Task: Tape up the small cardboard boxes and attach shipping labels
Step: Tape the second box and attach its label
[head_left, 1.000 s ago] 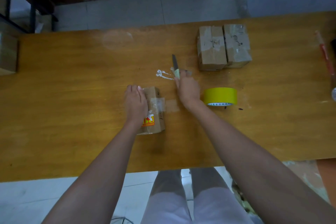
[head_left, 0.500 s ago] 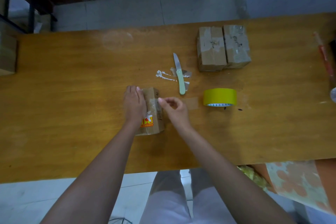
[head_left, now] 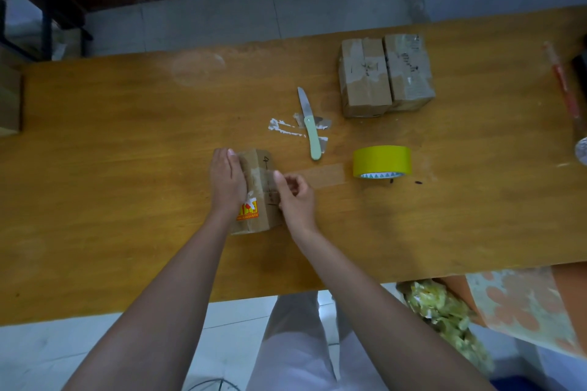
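At the centre of the frame, the left hand is lying flat with straight fingers on the small cardboard box, which is sitting on the wooden table. The right hand is curling its fingers at the box's right side, seemingly pinching the clear tape strip that is running toward the yellow tape roll at centre right. A green-handled knife is lying just above, with two taped boxes sitting at upper right.

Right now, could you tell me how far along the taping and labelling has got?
Two boxes at the far side look taped, with markings on top. The small box is in hand: the left hand rests on it while the right hand pinches a clear tape strip leading to the yellow roll. That strip is not pressed down; the knife lies nearby.
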### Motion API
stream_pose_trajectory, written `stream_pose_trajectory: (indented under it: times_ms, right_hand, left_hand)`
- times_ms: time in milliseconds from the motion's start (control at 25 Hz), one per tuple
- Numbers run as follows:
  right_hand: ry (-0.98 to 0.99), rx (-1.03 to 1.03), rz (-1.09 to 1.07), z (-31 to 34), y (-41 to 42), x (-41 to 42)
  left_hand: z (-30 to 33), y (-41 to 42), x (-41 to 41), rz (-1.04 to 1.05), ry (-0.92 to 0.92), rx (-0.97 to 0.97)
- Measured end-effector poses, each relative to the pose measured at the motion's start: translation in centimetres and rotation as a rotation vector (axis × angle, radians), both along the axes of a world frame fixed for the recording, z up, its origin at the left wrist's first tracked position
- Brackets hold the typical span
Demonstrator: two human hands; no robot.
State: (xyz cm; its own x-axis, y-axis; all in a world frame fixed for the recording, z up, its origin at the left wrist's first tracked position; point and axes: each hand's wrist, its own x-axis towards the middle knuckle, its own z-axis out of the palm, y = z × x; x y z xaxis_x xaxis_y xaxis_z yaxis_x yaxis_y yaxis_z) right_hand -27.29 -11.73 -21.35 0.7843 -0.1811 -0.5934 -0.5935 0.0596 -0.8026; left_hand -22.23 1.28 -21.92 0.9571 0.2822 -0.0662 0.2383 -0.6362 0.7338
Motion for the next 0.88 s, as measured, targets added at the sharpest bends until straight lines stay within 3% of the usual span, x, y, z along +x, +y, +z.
stream_pose_trajectory:
  times_ms: [160, 360, 480, 640, 800, 880]
  right_hand:
    - [-0.011, -0.138, 0.141, 0.2, 1.2, 1.9]
    - [-0.045, -0.014, 0.11, -0.5, 1.3, 2.2]
    - [-0.046, -0.053, 0.124, 0.1, 0.3, 1.9]
    - [-0.075, -0.067, 0.259, 2.8, -2.1, 0.8]
    - [-0.059, 0.041, 0.152, 5.1, -6.2, 1.1]
    - [-0.063, 0.122, 0.141, 6.2, -8.1, 1.5]
  left_hand:
    - [-0.3, 0.4, 0.1, 0.007, -0.023, -0.056]
    - [-0.3, 0.4, 0.1, 0.03, -0.018, -0.059]
    - [0.3, -0.1, 0.0, 0.079, 0.037, -0.104]
    - [3.1, -2.8, -0.1, 0.165, 0.122, -0.266]
    - [7.3, -5.8, -1.3, 0.208, 0.261, -0.626]
    - [8.7, -7.3, -2.3, 0.135, 0.375, -0.695]
